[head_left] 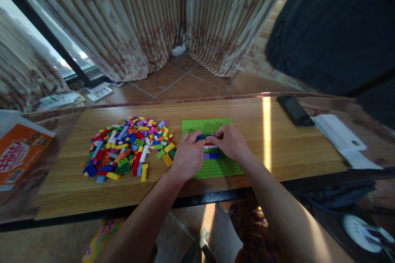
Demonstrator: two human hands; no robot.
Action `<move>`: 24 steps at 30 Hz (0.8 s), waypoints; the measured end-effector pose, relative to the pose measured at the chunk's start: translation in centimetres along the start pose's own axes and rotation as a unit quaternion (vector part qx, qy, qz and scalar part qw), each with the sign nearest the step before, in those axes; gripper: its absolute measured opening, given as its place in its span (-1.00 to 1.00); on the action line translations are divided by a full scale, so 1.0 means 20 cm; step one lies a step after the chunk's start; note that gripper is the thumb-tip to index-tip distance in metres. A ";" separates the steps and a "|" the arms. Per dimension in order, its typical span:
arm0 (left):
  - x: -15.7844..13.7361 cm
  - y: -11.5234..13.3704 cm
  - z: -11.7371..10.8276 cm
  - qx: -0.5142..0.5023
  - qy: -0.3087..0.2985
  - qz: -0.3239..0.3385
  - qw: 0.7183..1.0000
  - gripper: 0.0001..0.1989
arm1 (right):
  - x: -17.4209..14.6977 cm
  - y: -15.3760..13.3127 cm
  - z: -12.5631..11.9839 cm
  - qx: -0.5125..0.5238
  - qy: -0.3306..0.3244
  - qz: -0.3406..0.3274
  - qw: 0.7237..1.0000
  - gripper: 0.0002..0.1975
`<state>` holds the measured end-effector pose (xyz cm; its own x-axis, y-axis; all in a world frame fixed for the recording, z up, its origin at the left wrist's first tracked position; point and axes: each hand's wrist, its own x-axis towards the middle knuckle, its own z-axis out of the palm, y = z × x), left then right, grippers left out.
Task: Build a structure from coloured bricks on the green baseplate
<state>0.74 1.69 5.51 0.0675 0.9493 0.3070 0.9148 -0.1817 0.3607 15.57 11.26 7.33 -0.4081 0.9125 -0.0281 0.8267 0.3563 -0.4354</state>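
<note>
Small pieces, fiddly close-in work

So at far left there's an orange-and-white printed package [23, 154], sitting beyond the end of the long wood-grain desk [293, 144]. On the desk's left half is a big loose heap of mixed-colour plastic bricks [123, 148], with a few yellow and green ones at the edge nearest the plate.

Next comes the left hand [189, 158], laid over the left side of a flat, light green studded plastic baseplate [205, 125]. Its fingers curl by a small dark blue plastic brick [201, 136]; can't tell whether that grip is pinching it or just pressing. Nearer the desk's front edge, a purple-and-blue row of plastic bricks [212, 156] lies on the plate between the hands.

The right hand [233, 141] comes in from the other side, thumb and index finger close together at the bricks. Whether there's one between them, I can't make out.

Handling-wise, I'd guess the bricks are light, stiff, slightly slick and hard to break. Best hold is probably fingertips on the long sides, studs left clear. The plate looks thin and light, so I'd steady it by a bare edge.

Further right: a black phone [295, 111], then a white flat item [341, 135] at the desk's end.
</note>
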 end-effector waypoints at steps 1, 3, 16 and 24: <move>0.00 0.00 0.00 -0.002 0.000 -0.002 1.000 -0.73 | 0.00 0.00 0.00 0.001 0.000 -0.002 1.000 -0.68; 0.00 0.00 0.00 -0.005 0.000 -0.003 1.000 -0.72 | 0.00 0.01 -0.02 0.013 -0.005 -0.011 1.000 -0.66; 0.01 0.00 -0.02 -0.038 0.029 -0.001 0.999 -0.74 | 0.01 0.07 -0.06 0.092 -0.037 -0.044 0.994 -0.70; -0.01 0.00 -0.01 0.009 0.004 0.019 1.000 -0.66 | 0.01 0.08 -0.07 0.125 -0.051 -0.056 0.989 -0.81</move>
<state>0.70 1.42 5.64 0.0988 0.9395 0.3279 0.9185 -0.2129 0.3331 17.29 12.28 7.93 -0.5393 0.8405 -0.0510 0.6574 0.3825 -0.6492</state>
